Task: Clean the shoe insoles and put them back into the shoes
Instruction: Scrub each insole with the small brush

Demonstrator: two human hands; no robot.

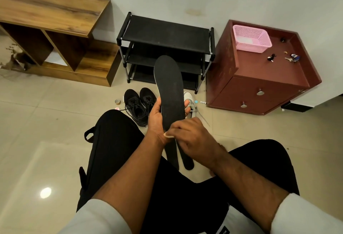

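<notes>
A long black insole (169, 89) stands upright in front of me, its toe end up. My left hand (157, 116) grips it round the middle, thumb on the left edge and fingertips showing at the right edge. My right hand (189, 137) is curled against the insole's lower part and pinches a small pale thing, hard to make out. A second black insole (186, 161) hangs below my hands. A pair of black sneakers (140, 103) stands on the floor behind. A white shoe (191, 102) shows partly behind the insole.
A black shoe rack (167, 35) stands against the wall, with a dark red cabinet (259, 85) holding a pink basket (251, 38) to its right and a wooden shelf unit (55, 29) to its left. Small round things (117, 102) lie on the tiled floor.
</notes>
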